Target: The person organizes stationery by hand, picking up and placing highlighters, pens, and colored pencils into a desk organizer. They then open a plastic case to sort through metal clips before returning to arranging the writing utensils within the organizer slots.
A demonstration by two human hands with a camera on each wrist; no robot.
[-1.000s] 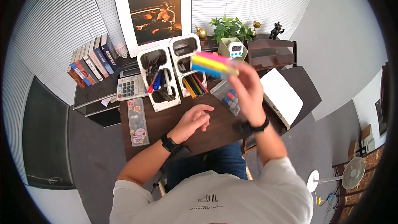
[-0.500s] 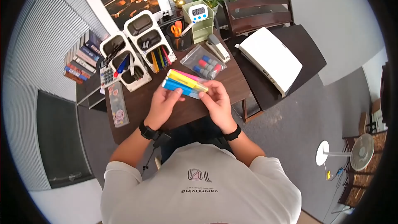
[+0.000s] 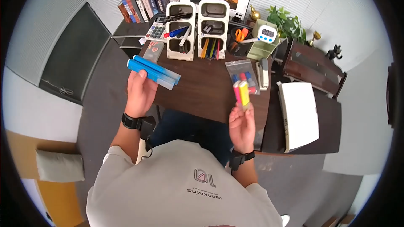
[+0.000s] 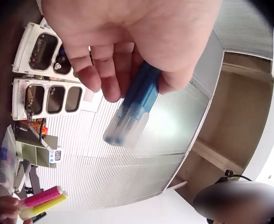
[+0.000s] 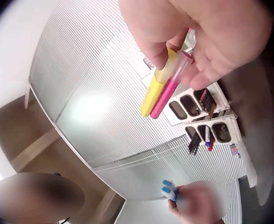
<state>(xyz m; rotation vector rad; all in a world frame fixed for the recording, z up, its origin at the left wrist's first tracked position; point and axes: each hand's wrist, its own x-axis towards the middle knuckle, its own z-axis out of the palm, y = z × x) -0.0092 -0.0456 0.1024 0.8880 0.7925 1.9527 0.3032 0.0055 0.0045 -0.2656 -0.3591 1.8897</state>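
Note:
Two blue highlighters (image 3: 153, 72) lie side by side in the left hand (image 3: 141, 94), pinched between thumb and fingers above the desk's left part. The left wrist view shows their clear ends (image 4: 127, 126) pointing away from the palm. In the right hand (image 3: 243, 130), a pink highlighter (image 3: 237, 93) and a yellow highlighter (image 3: 244, 92) stand together, held at their clear ends by the fingertips. Just behind them is a clear bag (image 3: 248, 68) of red and blue markers. The right wrist view shows the yellow one (image 5: 153, 95) beside the pink one (image 5: 164, 100).
Two white organizers (image 3: 180, 56) with pens and pencils stand at the desk's back. A calculator (image 3: 156, 30) and sticker-covered case (image 3: 153, 51) are at the left. To the right are a black pen cup (image 3: 238, 48), green holder (image 3: 261, 50), stapler (image 3: 263, 74) and white box (image 3: 299, 113).
The highlighters, grouped together half a second ago, are now split between the hands. The hands have moved apart, the left with the blue pair, the right with pink and yellow. The head view has turned.

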